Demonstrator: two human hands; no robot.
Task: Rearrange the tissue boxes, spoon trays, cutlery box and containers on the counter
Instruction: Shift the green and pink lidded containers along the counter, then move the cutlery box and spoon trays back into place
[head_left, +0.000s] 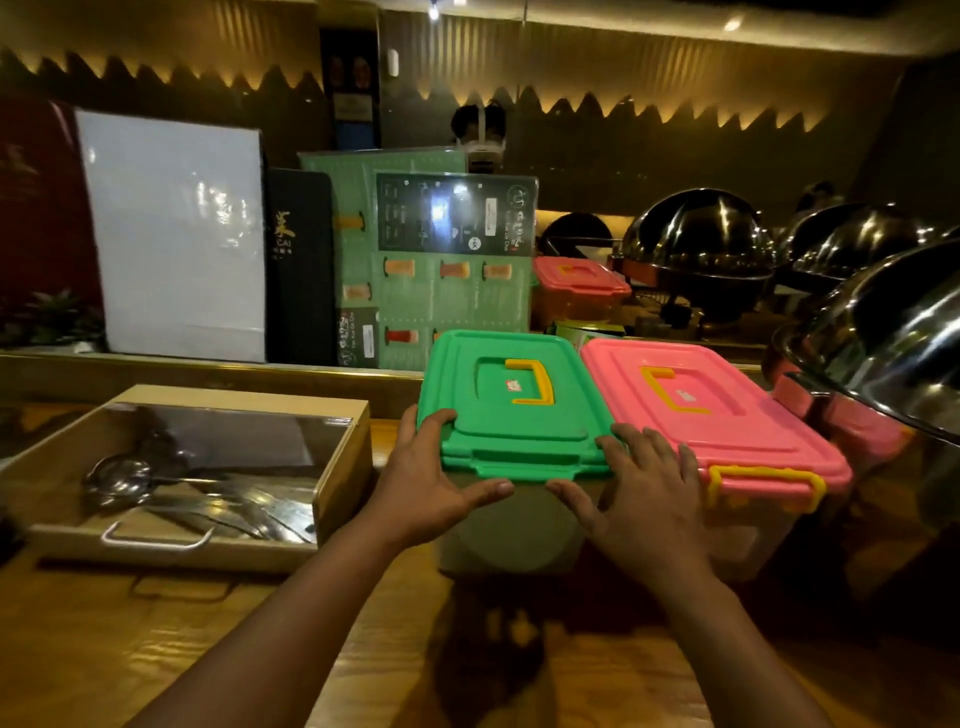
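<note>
The near edge of the green-lidded translucent plastic container (511, 415) is clasped between the left hand (431, 488) and right hand (631, 493), fingers spread. Touching it beyond the right hand sits the pink-lidded plastic container (717, 415); left of the left hand lies the glass-topped wooden cutlery box (192, 473). A sideways shove could likely knock either neighbour askew.
</note>
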